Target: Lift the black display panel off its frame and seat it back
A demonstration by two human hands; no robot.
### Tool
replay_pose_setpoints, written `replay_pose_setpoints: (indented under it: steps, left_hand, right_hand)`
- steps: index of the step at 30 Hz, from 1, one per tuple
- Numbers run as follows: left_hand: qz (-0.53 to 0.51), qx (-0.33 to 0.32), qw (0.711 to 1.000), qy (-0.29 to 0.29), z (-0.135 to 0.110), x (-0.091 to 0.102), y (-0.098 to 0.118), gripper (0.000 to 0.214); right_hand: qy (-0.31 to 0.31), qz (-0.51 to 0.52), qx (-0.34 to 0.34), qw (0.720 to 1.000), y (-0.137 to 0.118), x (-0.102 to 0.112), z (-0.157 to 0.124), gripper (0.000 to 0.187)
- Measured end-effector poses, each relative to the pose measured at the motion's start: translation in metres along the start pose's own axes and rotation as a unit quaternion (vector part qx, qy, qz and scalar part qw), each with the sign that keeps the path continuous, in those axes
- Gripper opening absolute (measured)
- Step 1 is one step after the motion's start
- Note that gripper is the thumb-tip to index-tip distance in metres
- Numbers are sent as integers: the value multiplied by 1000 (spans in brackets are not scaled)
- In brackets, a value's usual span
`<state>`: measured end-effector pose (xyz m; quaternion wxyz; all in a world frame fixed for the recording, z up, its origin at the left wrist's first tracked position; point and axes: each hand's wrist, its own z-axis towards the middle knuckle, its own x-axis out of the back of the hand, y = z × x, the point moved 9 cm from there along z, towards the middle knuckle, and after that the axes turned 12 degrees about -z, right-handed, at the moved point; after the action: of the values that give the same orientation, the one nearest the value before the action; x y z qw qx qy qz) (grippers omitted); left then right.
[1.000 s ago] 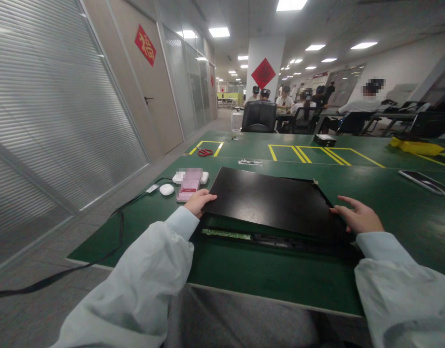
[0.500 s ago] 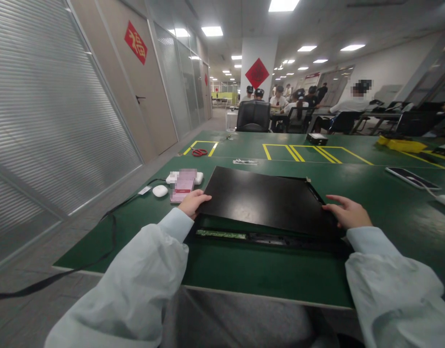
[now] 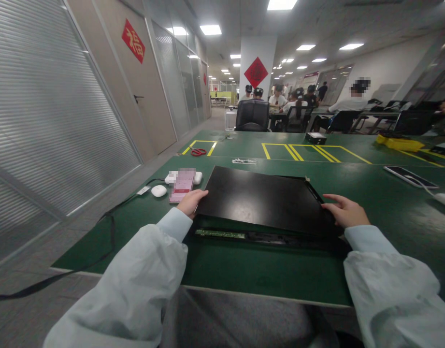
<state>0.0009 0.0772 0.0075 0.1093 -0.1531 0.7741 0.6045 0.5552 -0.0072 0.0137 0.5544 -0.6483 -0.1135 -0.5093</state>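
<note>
A glossy black flat screen panel (image 3: 256, 198) lies slightly askew over a shallow black frame (image 3: 280, 239). Along the near side, a strip of green circuit board (image 3: 220, 234) shows in the gap between panel and frame. My left hand (image 3: 192, 202) is closed on the panel's left edge, thumb on top and the other fingers mostly hidden. At the opposite side, my right hand (image 3: 347, 211) has its thumb against the right edge, index finger stretched above it; the fingers underneath are hidden. Panel and frame edges lie close together there.
Left of the panel are a pink-screened phone (image 3: 182, 186), a white rounded case (image 3: 159, 191) and a black strap (image 3: 109, 241). Red scissors (image 3: 198, 152) lie farther back. Another phone (image 3: 410, 177) and a yellow tray (image 3: 399, 143) are at right. People sit beyond the table.
Both hands stay at the panel's edges, and the panel has barely moved. The whole view has shifted very slightly.
</note>
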Motion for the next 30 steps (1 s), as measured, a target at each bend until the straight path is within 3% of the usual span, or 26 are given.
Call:
replay_pose_setpoints:
  steps: [8,13,19,25,30]
  left_hand:
    - [21,-29,999,35,7,9,1,26]
    - [30,-61,998,4,9,6,4,44]
    - [25,-51,998,-13,7,4,2,33]
    - [31,-76,997,-12,11,6,6,44]
    - [106,-101,989,-16,11,11,19,43]
  right_hand:
    - [1,5,0,1000,2,-1,3,52]
    - [-1,2,-8,1000,4,-1,3,51]
    - [-11,-12,-16,1000,6,-3,4,54]
    - [-39,-2,1,999,16,-7,18,53]
    - [-46,-13,6,999,20,-9,21,53]
